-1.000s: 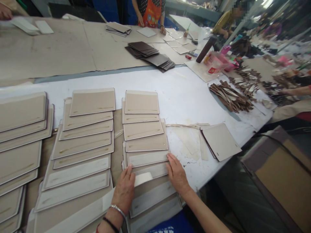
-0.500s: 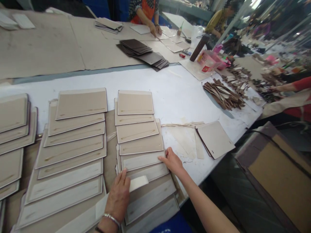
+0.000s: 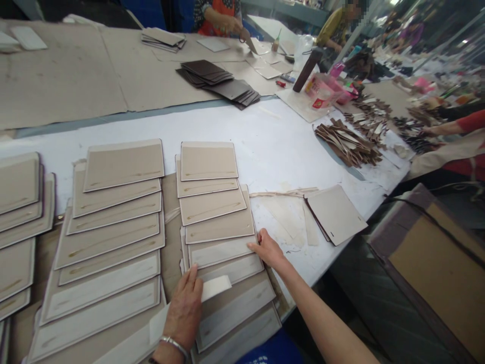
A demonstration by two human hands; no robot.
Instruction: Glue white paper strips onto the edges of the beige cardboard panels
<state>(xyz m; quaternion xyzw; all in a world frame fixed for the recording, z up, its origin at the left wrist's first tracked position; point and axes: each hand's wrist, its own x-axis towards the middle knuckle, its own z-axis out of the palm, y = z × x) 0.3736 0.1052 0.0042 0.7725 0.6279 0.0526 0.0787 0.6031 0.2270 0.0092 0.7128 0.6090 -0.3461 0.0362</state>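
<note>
My left hand [image 3: 185, 302] is closed over a few pale strips [image 3: 216, 286], which stick out on both sides of it; its fingertips touch the left end of a white strip [image 3: 222, 253] lying along a beige panel. At that strip's right end my right hand [image 3: 268, 248] has its fingers curled and its thumb pressed on the strip and panel edge. Beige panels [image 3: 212, 207] overlap in a column above my hands, some with brownish glue streaks. To the left runs another such column [image 3: 113, 230], its lower panels bearing white strips.
A beige panel stack [image 3: 337, 215] lies at right, near the table edge. Dark panels [image 3: 212, 76], a pink basket [image 3: 322, 91] and a heap of brown strips [image 3: 348, 144] sit farther back. A cardboard box [image 3: 435, 263] stands right. Co-workers are across the table.
My hands hold nearly the same place on the strip. Across the table, the person in the orange apron has raised a hand and lifted a panel. The view has shifted slightly.
</note>
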